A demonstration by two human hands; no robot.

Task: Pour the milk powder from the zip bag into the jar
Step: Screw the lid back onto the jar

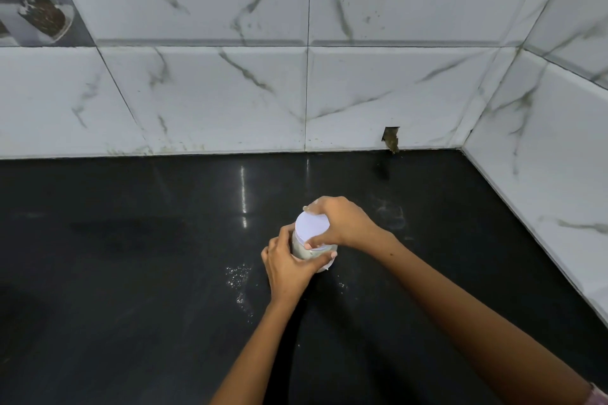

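Note:
A small clear jar (304,248) with pale powder inside stands upright on the black counter, capped by a white round lid (312,223). My left hand (288,265) wraps around the jar's body from the left and front. My right hand (342,223) grips the lid's rim from the right, thumb on the near edge and fingers on the far edge. No zip bag is in view.
Spilled white powder (237,274) speckles the glossy black counter (131,273) left of the jar, with a few specks to its right. Marble-patterned tile walls (230,92) rise at the back and on the right, meeting in a corner. A chipped hole (391,139) marks the back wall's base.

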